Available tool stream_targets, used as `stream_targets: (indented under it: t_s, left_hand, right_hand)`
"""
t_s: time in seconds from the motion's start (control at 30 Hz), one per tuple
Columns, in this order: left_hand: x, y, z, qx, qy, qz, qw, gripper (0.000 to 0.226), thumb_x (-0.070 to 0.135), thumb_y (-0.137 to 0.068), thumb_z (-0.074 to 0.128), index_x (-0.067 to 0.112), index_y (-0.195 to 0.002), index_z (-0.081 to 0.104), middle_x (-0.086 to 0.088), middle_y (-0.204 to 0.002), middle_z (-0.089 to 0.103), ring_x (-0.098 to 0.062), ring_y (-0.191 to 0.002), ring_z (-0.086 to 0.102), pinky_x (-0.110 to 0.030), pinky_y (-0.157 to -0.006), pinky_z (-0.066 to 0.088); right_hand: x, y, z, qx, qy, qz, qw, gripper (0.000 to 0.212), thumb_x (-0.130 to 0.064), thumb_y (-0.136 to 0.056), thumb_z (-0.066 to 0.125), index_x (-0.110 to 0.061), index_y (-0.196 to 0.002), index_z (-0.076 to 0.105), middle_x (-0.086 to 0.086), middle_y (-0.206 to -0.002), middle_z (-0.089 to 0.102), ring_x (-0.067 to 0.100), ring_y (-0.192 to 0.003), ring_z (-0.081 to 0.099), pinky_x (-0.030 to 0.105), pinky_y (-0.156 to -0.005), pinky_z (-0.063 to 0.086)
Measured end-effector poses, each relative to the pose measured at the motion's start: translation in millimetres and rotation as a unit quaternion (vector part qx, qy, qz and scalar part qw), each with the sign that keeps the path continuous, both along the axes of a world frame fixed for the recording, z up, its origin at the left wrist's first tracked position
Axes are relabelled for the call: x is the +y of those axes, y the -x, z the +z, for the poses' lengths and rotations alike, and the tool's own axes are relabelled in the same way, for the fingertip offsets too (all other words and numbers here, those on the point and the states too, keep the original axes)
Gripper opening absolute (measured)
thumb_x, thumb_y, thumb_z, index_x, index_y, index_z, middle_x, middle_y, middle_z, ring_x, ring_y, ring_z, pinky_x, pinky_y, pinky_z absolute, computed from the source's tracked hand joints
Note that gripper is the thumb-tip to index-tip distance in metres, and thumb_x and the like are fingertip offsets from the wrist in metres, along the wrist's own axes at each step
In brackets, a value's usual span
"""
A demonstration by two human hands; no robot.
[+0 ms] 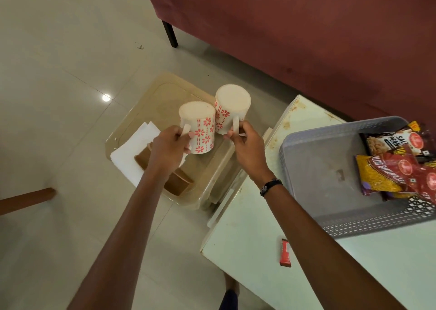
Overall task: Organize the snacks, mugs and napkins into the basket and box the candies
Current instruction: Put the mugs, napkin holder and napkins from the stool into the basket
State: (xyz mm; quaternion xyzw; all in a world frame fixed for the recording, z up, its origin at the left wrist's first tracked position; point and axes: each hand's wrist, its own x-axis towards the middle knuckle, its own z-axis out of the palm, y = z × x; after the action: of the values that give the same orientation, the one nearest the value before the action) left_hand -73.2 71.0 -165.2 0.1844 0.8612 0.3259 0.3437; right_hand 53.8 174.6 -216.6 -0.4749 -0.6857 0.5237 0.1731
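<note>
I hold two white mugs with red flower prints, both upside down, above a low beige plastic stool (146, 90). My left hand (168, 145) grips the handle of the left mug (200, 130). My right hand (245, 144) grips the handle of the right mug (230, 106). White napkins (133, 149) and a brown box (178, 182) lie on the stool under my left arm. To the right, a grey basket (316, 165) on the white table (254, 246) holds several snack packets (389, 170). A red candy (285, 253) lies on the table.
A maroon sofa (306, 31) with a dark leg fills the back right. A brown wooden leg (26, 201) pokes in at the left. Pale tiled floor (59, 50) surrounds the stool.
</note>
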Motion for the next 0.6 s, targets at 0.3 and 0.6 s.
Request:
stream_targets:
  t_s: [0.3, 0.6]
  left_hand:
    - [39.5, -61.1, 17.4, -0.173, -0.144, 0.075, 0.971, 0.024, 0.017, -0.093, 0.056, 0.015, -0.069, 0.055, 0.002, -0.063, 0.055, -0.011, -0.064, 0.049, -0.027, -0.075, 0.045]
    - [102.1, -202.0, 9.5, -0.244, -0.234, -0.081, 0.938, 0.007, 0.007, -0.093, 0.052, 0.005, -0.091, 0.058, 0.007, -0.063, 0.062, -0.001, -0.059, 0.055, -0.012, -0.064, 0.049]
  right_hand:
    - [0.6, -91.1, 23.3, 0.054, 0.047, -0.098, 0.993, 0.018, -0.015, -0.092, 0.059, -0.006, -0.108, 0.061, -0.004, -0.103, 0.066, 0.005, -0.094, 0.061, 0.016, -0.079, 0.051]
    - [4.0, -240.8, 34.9, 0.019, 0.049, -0.264, 0.963, 0.015, -0.018, -0.087, 0.067, -0.004, -0.091, 0.062, 0.002, -0.087, 0.07, 0.013, -0.082, 0.063, 0.021, -0.069, 0.05]
